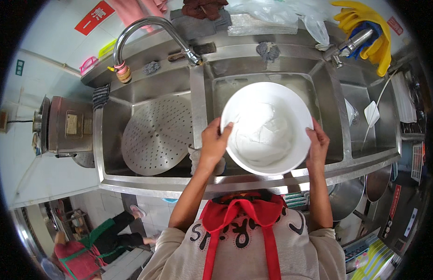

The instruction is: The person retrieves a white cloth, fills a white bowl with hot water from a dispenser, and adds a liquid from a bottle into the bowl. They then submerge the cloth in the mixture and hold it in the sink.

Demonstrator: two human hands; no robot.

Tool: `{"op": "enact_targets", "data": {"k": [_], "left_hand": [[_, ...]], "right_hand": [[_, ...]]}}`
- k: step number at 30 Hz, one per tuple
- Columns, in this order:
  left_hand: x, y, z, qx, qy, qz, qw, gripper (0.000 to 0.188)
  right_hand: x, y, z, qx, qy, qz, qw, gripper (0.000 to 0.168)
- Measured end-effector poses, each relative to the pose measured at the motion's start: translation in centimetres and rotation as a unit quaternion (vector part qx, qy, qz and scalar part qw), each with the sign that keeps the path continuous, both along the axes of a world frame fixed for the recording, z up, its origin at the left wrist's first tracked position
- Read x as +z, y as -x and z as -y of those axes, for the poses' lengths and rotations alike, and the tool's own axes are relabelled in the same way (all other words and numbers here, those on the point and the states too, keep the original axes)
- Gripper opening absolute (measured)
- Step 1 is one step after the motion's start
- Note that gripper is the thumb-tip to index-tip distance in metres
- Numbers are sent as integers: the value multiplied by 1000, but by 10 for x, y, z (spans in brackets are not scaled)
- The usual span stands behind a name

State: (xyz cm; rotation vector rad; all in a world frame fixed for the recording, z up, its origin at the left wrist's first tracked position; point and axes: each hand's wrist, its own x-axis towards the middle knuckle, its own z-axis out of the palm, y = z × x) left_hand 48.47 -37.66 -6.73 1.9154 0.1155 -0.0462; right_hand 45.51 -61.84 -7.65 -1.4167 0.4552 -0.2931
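Between my two hands is a large round white basin (263, 168), tilted so that I look down into it. Water or something translucent, with a pale shape, lies inside; glare hides what it is. My left hand (215, 141) grips the left rim, thumb on the inside of the wall. On the opposite rim, my right hand (317, 143) has its thumb over the edge and fingers behind. The basin is above the middle compartment of a stainless steel sink (220, 84), whose floor looks wet. A greyish cloth (195, 159) hangs over the divider beside my left wrist.
A perforated round metal plate (157, 136) leans in the left compartment, under a curved chrome faucet (146, 21). Yellow rubber gloves (381, 42) hang over the right tap (356, 40). A white utensil (371, 113) lies in the right compartment. Another person (94, 245) is behind, lower left.
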Motion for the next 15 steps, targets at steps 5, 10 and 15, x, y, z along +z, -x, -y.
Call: {"op": "enact_targets", "data": {"k": [5,10,15], "left_hand": [[2,11,9,-31,-21,-4,999,30],[3,2,-8,7,0,-25,1000,27],[-5,11,-1,-12,-39,3,999,27]], "right_hand": [[1,-5,10,-4,-35,-5,999,35],[-7,-1,-6,14,-14,25,1000,35],[-3,-6,2,-3,-41,5,999,34]]}}
